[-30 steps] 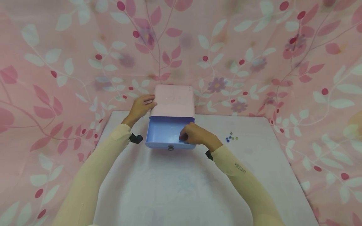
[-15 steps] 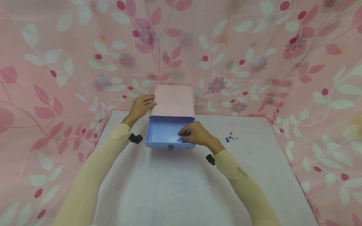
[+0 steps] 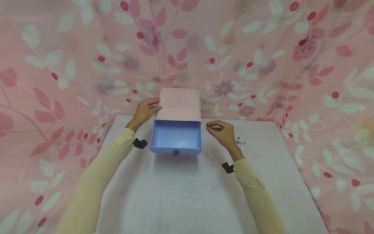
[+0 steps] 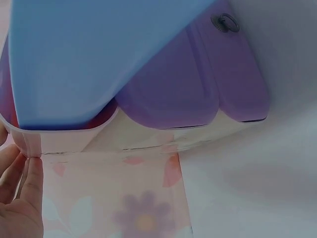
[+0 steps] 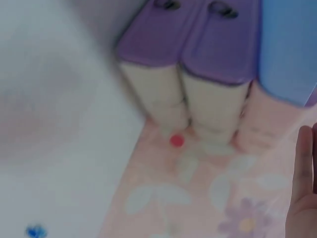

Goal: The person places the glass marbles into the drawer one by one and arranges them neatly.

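A small drawer cabinet with a pink top casing [image 3: 179, 104] stands at the back of the table. Its light blue top drawer [image 3: 176, 136] is pulled out. My left hand [image 3: 144, 110] rests against the left side of the casing, its extended fingers touching the pink wall in the left wrist view. My right hand [image 3: 223, 133] hovers just right of the drawer, apart from it. Its fingers are extended and the thumb is near them, with nothing visible held. Small glass marbles [image 3: 244, 143] lie on the table behind the right wrist, partly hidden by it.
Below the blue drawer, the cabinet has purple drawers [image 4: 173, 84] with ring pulls, shut. A pale cloth covers the table [image 3: 181, 195]. Pink floral fabric [image 3: 181, 42] hangs behind and at both sides.
My right hand has lifted out of the blue drawer and moved right, towards the marbles. My left hand, the cabinet and the pulled-out drawer have stayed put.
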A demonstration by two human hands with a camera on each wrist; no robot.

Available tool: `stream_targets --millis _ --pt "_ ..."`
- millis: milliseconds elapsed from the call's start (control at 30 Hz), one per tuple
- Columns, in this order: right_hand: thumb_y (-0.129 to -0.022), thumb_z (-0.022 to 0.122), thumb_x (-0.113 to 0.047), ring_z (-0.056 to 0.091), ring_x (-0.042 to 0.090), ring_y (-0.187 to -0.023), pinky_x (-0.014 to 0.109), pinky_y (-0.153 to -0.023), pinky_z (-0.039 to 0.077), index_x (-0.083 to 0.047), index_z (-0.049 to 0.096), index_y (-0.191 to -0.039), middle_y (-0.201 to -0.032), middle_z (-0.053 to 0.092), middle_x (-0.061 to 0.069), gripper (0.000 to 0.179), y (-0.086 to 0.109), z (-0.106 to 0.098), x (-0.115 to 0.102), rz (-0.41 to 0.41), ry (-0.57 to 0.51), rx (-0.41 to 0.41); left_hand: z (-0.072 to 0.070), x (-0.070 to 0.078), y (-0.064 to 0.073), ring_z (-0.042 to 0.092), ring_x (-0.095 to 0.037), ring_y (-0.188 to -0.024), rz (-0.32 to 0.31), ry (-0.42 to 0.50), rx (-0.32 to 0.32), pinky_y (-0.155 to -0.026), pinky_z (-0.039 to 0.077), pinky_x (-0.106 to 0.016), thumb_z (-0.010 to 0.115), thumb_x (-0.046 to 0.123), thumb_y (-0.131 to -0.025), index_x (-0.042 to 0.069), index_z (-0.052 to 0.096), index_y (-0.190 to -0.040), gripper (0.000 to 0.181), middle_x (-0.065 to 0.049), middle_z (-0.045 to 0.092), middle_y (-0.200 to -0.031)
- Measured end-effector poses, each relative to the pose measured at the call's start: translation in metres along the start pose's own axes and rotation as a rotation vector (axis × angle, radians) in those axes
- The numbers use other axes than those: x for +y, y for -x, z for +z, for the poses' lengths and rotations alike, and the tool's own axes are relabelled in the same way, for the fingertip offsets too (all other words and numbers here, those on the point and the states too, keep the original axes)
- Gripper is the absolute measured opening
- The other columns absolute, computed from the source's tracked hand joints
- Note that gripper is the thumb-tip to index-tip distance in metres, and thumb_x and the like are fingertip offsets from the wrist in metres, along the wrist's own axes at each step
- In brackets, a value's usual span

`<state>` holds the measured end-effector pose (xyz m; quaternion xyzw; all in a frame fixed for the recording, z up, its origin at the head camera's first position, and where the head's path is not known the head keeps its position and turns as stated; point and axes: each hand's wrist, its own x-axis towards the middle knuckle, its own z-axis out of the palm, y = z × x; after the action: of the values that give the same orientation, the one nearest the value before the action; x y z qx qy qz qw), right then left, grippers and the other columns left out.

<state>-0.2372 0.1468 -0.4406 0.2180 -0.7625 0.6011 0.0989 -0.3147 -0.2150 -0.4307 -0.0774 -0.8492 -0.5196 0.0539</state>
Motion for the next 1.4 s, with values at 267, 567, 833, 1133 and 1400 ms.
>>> stream_targets --millis 267,567,833,1133,1400 --pt "-0.082 0.075 0.001 0.072 0.029 -0.08 0.026 -0.069 0.06 0.003 0.074 -0.098 -0.093 0.072 0.015 0.016 0.014 -0.035 0.057 0.079 0.329 0.145 -0.001 -0.002 -0.002 0.049 -0.035 -0.128 0.005 -0.001 -0.006 -0.101 0.047 -0.042 0.071 0.025 -0.091 0.003 0.056 -0.136 0.051 -0.012 0.05 -0.141" --pt "-0.085 0.068 0.0 0.069 0.032 -0.089 0.041 -0.077 0.059 0.004 0.071 -0.103 -0.1 0.07 0.019 0.019 0.038 -0.048 0.104 0.284 0.526 0.16 0.001 -0.001 -0.001 0.051 -0.034 -0.127 0.013 0.01 0.001 -0.1 0.048 -0.041 0.071 0.022 -0.091 0.002 0.058 -0.134 0.049 -0.012 0.051 -0.14" --pt "-0.083 0.066 0.003 0.065 0.036 -0.097 0.046 -0.083 0.056 0.006 0.07 -0.107 -0.104 0.069 0.023 0.024 0.052 -0.063 0.134 0.389 0.608 0.186 0.0 -0.003 -0.001 0.051 -0.032 -0.127 0.01 -0.007 -0.002 -0.1 0.048 -0.041 0.071 0.023 -0.092 0.004 0.057 -0.135 0.05 -0.012 0.051 -0.14" --pt "-0.083 0.064 0.0 0.062 0.04 -0.104 0.05 -0.09 0.052 0.005 0.069 -0.11 -0.107 0.068 0.023 0.028 0.059 -0.074 0.147 0.493 0.624 0.181 -0.001 -0.001 -0.001 0.051 -0.03 -0.127 0.01 -0.015 -0.001 -0.101 0.048 -0.04 0.071 0.024 -0.091 0.003 0.058 -0.134 0.05 -0.011 0.051 -0.14" --pt "-0.077 0.062 0.005 0.06 0.04 -0.11 0.049 -0.094 0.05 0.007 0.069 -0.108 -0.118 0.065 0.023 0.032 0.066 -0.077 0.157 0.51 0.66 0.172 0.001 -0.002 -0.001 0.051 -0.029 -0.127 0.004 -0.006 -0.001 -0.101 0.047 -0.039 0.071 0.024 -0.091 0.003 0.058 -0.134 0.05 -0.011 0.051 -0.14"
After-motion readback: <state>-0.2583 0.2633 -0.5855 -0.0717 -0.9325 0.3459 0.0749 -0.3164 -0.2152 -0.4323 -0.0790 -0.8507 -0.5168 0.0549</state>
